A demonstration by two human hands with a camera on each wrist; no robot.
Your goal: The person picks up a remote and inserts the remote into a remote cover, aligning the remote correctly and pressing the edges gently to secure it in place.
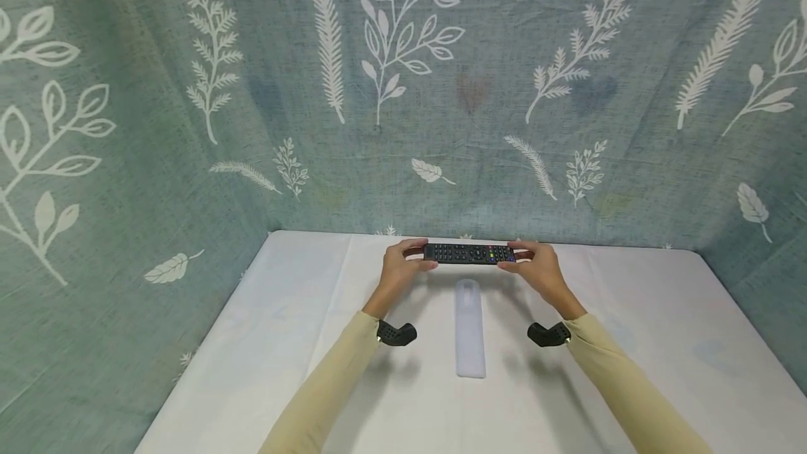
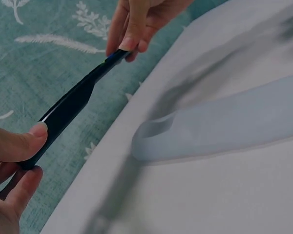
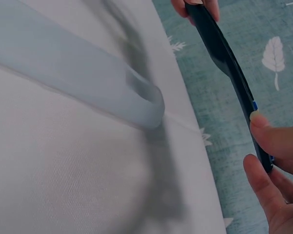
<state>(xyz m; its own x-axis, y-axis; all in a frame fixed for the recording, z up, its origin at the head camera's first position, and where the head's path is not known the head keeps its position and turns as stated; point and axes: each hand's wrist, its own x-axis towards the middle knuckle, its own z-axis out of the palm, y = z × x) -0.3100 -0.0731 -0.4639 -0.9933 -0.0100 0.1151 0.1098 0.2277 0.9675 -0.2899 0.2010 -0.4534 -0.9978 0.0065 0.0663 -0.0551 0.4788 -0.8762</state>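
A black remote control (image 1: 469, 253) is held level above the far part of the table, its buttons facing the head camera. My left hand (image 1: 402, 263) pinches its left end between thumb and fingers. At the other end, near the coloured buttons, my right hand (image 1: 537, 266) grips it the same way. Below lies a pale translucent remote cover (image 1: 469, 331), flat on the table and pointing away from me. Neither hand touches the cover (image 2: 205, 129). In the right wrist view the remote (image 3: 229, 63) appears edge-on, with a thicker part toward the left hand.
The white table (image 1: 284, 314) has its far edge just beyond the hands. Green-grey cloth (image 1: 403, 160) printed with white leaves hangs behind it and at both sides. A black wrist device (image 1: 396, 333) sits on the left wrist, another (image 1: 548, 334) on the right.
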